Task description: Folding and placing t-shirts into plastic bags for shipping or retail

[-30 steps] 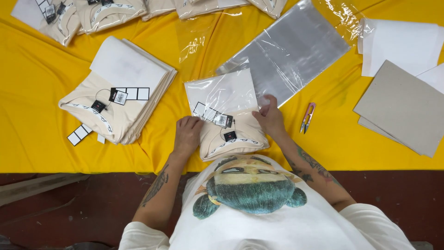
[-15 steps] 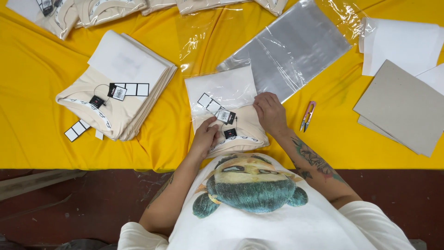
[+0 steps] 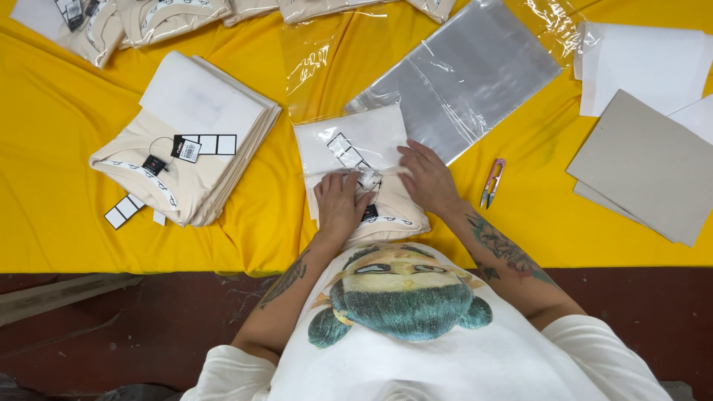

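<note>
With both hands flat and fingers spread, gripping nothing, our left hand (image 3: 339, 204) and right hand (image 3: 428, 180) should press evenly on the folded cream garment (image 3: 368, 178), half-sleeved in its clear plastic bag (image 3: 416, 96) on the yellow tabletop (image 3: 59, 148).

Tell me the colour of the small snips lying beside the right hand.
Pink-handled snips, clearest in the head view, on the yellow cloth.

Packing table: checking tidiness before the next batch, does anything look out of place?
A strip of tags lies loose on the yellow cloth beside the folded shirt stack, and the cloth is wrinkled. Nothing looks damaged.
</note>
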